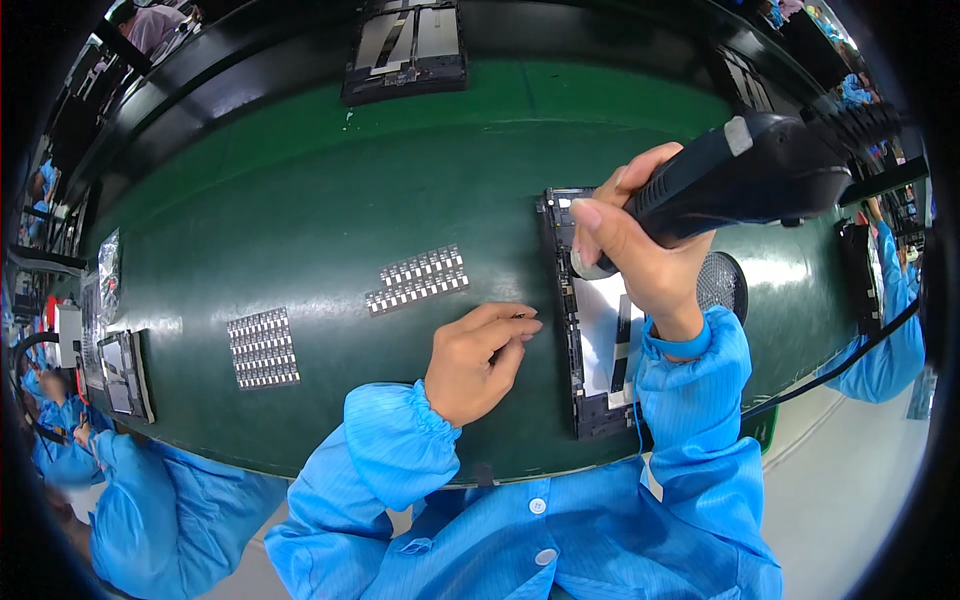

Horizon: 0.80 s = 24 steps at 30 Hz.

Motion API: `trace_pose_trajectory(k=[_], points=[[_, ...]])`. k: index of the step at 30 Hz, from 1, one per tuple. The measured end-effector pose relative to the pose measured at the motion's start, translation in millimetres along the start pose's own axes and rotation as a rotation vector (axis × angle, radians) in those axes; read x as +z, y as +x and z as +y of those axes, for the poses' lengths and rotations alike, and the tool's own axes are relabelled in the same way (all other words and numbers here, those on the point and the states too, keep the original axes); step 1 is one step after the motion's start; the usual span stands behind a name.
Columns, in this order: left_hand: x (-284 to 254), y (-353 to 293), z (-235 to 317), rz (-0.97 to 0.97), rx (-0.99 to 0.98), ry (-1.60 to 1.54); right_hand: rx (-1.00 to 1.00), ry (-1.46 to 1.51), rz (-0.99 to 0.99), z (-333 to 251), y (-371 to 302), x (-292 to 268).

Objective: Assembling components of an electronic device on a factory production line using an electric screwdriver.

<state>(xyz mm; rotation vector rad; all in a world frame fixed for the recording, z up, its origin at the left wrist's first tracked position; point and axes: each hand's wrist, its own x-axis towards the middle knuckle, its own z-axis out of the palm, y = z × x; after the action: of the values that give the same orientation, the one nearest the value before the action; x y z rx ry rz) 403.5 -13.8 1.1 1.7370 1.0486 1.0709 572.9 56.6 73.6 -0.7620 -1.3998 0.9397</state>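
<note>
My right hand (645,235) grips a thick black corded handheld tool (740,180) near its narrow end; its exact kind I cannot tell. The tool's tip points down at the upper part of an opened black-framed device (592,350) with a silvery panel inside. The hand and tool hide part of that device. Left of it, my left hand (478,360) is closed in a pinch just above the table, with a tiny dark bit at the fingertips, too small to name. Farther left lie two sheets of small black-and-white pieces, one sheet (418,280) nearer my left hand, the other sheet (263,348) beyond it.
A green-topped table (330,200) spans the view. Another opened device (408,50) stands at the far edge, and one (125,375) lies at the left edge. A round black mesh holder (722,285) is behind my right wrist. Blue-sleeved people sit at both sides.
</note>
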Motion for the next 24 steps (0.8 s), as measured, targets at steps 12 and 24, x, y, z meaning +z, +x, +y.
trace_pose_trajectory(k=[12, 24], points=[[4.9, 1.4, 0.5, 0.048, -0.025, 0.021, 0.004, -0.002, -0.020, -2.2, -6.8, 8.1], [57.2, -41.3, 37.6, -0.357, 0.639, 0.421, -0.146, 0.008, 0.179, -38.6, -19.3, -49.6]])
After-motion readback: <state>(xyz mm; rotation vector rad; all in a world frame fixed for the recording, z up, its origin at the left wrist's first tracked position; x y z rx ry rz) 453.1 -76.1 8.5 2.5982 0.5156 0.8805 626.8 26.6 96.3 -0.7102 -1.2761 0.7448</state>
